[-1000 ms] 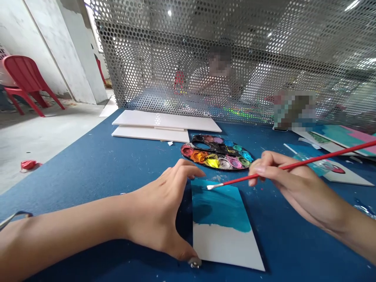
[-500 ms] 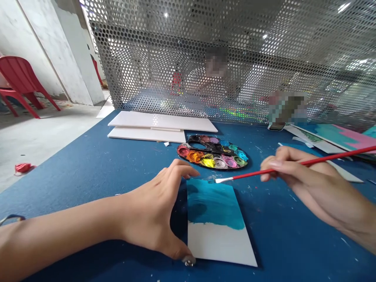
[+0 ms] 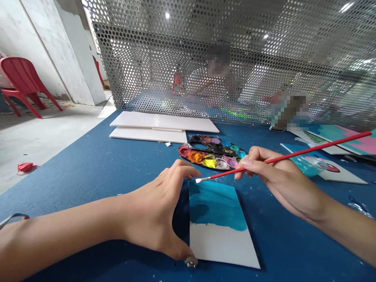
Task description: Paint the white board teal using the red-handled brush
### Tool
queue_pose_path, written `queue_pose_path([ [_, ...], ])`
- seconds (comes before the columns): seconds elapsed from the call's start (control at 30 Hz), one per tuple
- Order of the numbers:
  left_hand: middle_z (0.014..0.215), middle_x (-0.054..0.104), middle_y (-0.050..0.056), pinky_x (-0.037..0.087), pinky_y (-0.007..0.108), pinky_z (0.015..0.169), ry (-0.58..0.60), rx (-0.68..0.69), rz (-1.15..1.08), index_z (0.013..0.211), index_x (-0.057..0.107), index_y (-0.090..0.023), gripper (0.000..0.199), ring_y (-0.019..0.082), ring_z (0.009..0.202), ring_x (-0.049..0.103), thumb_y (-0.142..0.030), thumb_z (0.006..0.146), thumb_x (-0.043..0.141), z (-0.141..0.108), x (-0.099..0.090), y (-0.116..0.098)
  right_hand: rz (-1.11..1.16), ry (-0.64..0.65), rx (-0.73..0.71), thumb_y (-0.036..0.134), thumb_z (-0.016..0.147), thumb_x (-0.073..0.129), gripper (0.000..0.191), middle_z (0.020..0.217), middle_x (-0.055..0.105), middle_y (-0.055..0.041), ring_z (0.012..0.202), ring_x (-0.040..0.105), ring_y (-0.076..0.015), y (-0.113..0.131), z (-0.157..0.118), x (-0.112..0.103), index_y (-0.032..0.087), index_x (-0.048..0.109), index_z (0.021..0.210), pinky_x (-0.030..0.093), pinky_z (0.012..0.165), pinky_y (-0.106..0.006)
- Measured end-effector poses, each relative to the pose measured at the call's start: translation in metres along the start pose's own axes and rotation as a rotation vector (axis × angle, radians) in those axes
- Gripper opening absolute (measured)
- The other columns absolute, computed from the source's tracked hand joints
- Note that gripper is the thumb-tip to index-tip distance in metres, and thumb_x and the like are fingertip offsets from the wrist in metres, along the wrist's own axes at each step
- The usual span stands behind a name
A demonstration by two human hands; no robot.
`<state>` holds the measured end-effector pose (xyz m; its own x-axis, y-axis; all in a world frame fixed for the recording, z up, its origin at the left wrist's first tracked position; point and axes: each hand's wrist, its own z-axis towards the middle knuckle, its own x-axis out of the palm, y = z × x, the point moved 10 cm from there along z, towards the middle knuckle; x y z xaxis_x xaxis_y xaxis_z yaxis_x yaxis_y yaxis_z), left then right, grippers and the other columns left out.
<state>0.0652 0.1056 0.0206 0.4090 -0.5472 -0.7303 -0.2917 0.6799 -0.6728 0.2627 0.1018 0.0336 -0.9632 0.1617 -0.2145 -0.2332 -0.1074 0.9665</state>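
A small white board (image 3: 223, 246) lies on the blue table, its far part covered in turquoise paint (image 3: 217, 207) with an uneven lower edge. My left hand (image 3: 154, 209) steadies it from the left, the fingers at the far left corner and the thumb at the near left corner. In my right hand (image 3: 284, 180) a red-handled paintbrush (image 3: 317, 149) is pinched between thumb and fingers. Its bristle tip is at the board's far left corner, close to my left fingertips. A black oval palette (image 3: 219, 149) with several paint wells stands behind the board, partly covered by my right hand.
White boards (image 3: 164, 122) are stacked at the back left, before a perforated metal screen (image 3: 147, 58). A clear cup of bluish water (image 3: 308, 166) stands behind my right wrist, near painted boards (image 3: 349, 137). A red chair (image 3: 23, 78) is off to the left on the floor.
My right hand has moved left with the paintbrush, taking its tip along the board's far edge to the left corner. The water cup has come into view. My left hand stays on the board.
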Motion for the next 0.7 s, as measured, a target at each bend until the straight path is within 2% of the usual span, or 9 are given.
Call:
queue_pose_path([
  [0.13,0.132,0.043,0.016,0.051,0.064,0.097,-0.004,0.014,0.020,0.126,0.029,-0.024,0.104,0.041,0.118,0.055,-0.046,0.049,0.096,0.000,0.000,0.001,-0.024,0.023,0.008,0.050,0.080,0.082,0.036,0.066,0.069,0.0010,0.077,0.061,-0.0208,-0.002,-0.001,0.000,0.027,0.061,0.061,0.043,0.082,-0.036],
  [0.23,0.131,0.043,0.015,0.053,0.062,0.096,-0.008,0.028,0.032,0.126,0.028,-0.025,0.105,0.040,0.117,0.056,-0.043,0.048,0.097,-0.001,-0.001,0.000,-0.070,-0.007,0.025,0.053,0.078,0.082,0.040,0.066,0.068,0.0001,0.077,0.059,-0.0222,-0.002,-0.005,-0.010,0.027,0.058,0.059,0.041,0.078,-0.037],
  [0.37,0.132,0.043,0.015,0.054,0.061,0.094,-0.012,0.031,0.057,0.126,0.028,-0.025,0.109,0.039,0.116,0.057,-0.039,0.044,0.099,-0.001,-0.001,-0.002,-0.149,-0.110,0.053,0.058,0.073,0.082,0.043,0.064,0.065,-0.0017,0.073,0.057,-0.0231,-0.005,-0.019,-0.043,0.027,0.059,0.054,0.041,0.071,-0.036],
  [0.57,0.131,0.045,0.014,0.056,0.061,0.093,0.000,0.020,0.059,0.126,0.027,-0.026,0.109,0.040,0.115,0.058,-0.042,0.045,0.099,0.000,-0.001,-0.002,-0.173,-0.355,0.076,0.056,0.066,0.087,0.039,0.064,0.063,-0.0042,0.074,0.057,-0.0241,-0.020,-0.049,-0.118,0.028,0.065,0.052,0.051,0.066,-0.034],
  [0.63,0.131,0.045,0.014,0.056,0.061,0.093,0.000,0.025,0.061,0.126,0.027,-0.026,0.109,0.039,0.115,0.058,-0.040,0.046,0.100,0.000,-0.001,-0.002,-0.137,-0.393,0.060,0.053,0.065,0.088,0.035,0.067,0.064,-0.0045,0.078,0.060,-0.0249,-0.022,-0.054,-0.126,0.029,0.067,0.054,0.054,0.069,-0.034],
  [0.7,0.131,0.045,0.013,0.056,0.060,0.094,-0.003,0.020,0.067,0.126,0.028,-0.026,0.109,0.039,0.116,0.058,-0.038,0.047,0.101,0.000,-0.001,0.000,-0.110,-0.371,0.046,0.053,0.067,0.088,0.033,0.070,0.064,-0.0043,0.079,0.062,-0.0254,-0.023,-0.053,-0.118,0.029,0.069,0.056,0.056,0.070,-0.036],
])
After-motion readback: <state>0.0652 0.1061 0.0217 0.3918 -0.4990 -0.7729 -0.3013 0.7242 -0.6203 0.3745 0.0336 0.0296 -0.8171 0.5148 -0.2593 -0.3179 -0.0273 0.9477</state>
